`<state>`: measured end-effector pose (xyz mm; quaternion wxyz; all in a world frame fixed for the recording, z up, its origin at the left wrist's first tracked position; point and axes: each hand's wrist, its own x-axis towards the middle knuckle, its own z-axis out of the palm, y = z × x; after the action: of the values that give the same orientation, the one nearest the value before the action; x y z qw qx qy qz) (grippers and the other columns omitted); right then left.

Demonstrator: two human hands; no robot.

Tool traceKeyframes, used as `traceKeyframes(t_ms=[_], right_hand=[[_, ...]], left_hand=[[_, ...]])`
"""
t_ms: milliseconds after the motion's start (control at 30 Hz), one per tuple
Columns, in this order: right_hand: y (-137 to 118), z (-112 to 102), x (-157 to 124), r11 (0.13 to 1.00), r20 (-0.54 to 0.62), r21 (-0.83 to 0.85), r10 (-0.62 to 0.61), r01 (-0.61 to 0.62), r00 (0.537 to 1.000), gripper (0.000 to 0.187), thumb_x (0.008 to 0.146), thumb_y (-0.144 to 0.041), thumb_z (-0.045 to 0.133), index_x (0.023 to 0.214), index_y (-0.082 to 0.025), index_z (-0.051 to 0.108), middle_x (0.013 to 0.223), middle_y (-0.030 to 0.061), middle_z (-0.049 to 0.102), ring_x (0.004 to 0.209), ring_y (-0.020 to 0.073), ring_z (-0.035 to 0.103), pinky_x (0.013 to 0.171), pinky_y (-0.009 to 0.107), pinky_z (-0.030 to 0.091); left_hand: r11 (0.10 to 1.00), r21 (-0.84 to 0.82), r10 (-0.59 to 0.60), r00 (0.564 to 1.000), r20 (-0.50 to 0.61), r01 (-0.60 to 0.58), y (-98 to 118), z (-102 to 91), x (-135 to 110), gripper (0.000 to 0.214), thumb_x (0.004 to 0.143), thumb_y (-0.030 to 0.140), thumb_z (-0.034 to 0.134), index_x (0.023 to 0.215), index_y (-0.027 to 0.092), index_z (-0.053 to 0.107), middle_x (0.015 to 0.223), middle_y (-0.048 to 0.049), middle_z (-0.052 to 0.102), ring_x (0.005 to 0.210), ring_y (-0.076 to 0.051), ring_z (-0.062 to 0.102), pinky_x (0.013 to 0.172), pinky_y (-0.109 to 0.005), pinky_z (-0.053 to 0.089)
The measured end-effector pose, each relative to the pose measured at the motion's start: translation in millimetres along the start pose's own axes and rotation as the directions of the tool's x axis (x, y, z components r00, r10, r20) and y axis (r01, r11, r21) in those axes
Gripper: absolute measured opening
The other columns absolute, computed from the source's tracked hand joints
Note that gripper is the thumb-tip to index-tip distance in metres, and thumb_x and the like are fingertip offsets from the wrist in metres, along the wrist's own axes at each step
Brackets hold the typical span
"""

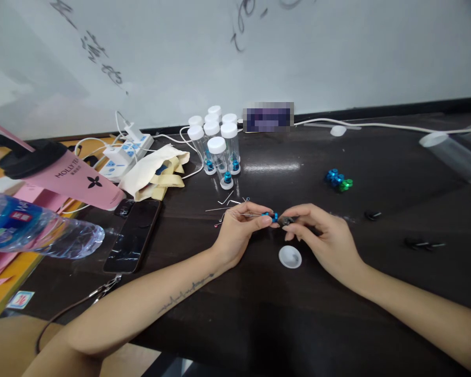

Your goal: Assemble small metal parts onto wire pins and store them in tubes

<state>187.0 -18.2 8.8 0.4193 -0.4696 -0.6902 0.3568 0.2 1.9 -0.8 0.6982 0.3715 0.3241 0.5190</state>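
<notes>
My left hand (241,226) is closed in a pinch on a thin metal wire with small blue beads (270,215) threaded at its end. Facing it, my right hand (317,233) pinches a small dark piece (286,221) right against the blue beads. Both hands rest on the dark table (259,314). A white cap (290,257) lies open side up just below the hands. Loose bent wires (230,201) lie beyond my left hand. A small pile of blue and green beads (338,179) sits beyond my right hand.
Several clear vials with white caps (217,144), some holding blue beads, stand at the back. A phone (133,235), pink cup (63,175), water bottle (35,228), cloth bag (157,173) and power strip (127,152) crowd the left. A clear tube (453,154) lies far right.
</notes>
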Motion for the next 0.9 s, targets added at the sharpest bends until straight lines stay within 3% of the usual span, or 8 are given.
traceKeyframes(t_ms=[133, 433, 900], right_hand=[[1.8, 2.7, -0.3, 0.997, -0.033, 0.071, 0.039, -0.036, 0.999, 0.015, 0.088, -0.032, 0.068, 0.098, -0.023, 0.062, 0.087, 0.0016, 0.073, 0.075, 0.0170, 0.070, 0.066, 0.028, 0.051], [1.3, 1.0, 3.4, 0.998, -0.038, 0.056, 0.007, -0.005, 0.999, 0.012, 0.085, -0.030, 0.071, 0.093, -0.023, 0.065, 0.063, -0.0040, 0.061, 0.057, 0.0129, 0.059, 0.056, 0.026, 0.046], [1.0, 3.0, 4.5, 0.983, -0.031, 0.181, 0.015, -0.009, 0.999, 0.015, 0.086, -0.030, 0.070, 0.100, -0.024, 0.066, 0.100, 0.0038, 0.066, 0.079, 0.0174, 0.070, 0.069, 0.029, 0.057]], left_hand=[[1.000, -0.008, 0.006, 1.000, -0.002, -0.006, -1.0, -0.5, 0.3, 0.015, 0.066, 0.017, 0.083, 0.078, 0.017, 0.074, 0.078, -0.0004, 0.074, 0.071, -0.012, 0.070, 0.077, -0.026, 0.052], [1.000, -0.029, 0.004, 1.000, 0.019, -0.004, -0.4, -0.1, 0.3, 0.014, 0.068, 0.016, 0.082, 0.079, 0.017, 0.074, 0.079, 0.0004, 0.074, 0.069, -0.011, 0.070, 0.076, -0.023, 0.052], [1.000, -0.026, -0.001, 1.000, 0.001, 0.001, -1.0, -0.2, 0.7, 0.017, 0.065, 0.017, 0.084, 0.079, 0.018, 0.075, 0.080, 0.0004, 0.075, 0.071, -0.010, 0.069, 0.076, -0.024, 0.052]])
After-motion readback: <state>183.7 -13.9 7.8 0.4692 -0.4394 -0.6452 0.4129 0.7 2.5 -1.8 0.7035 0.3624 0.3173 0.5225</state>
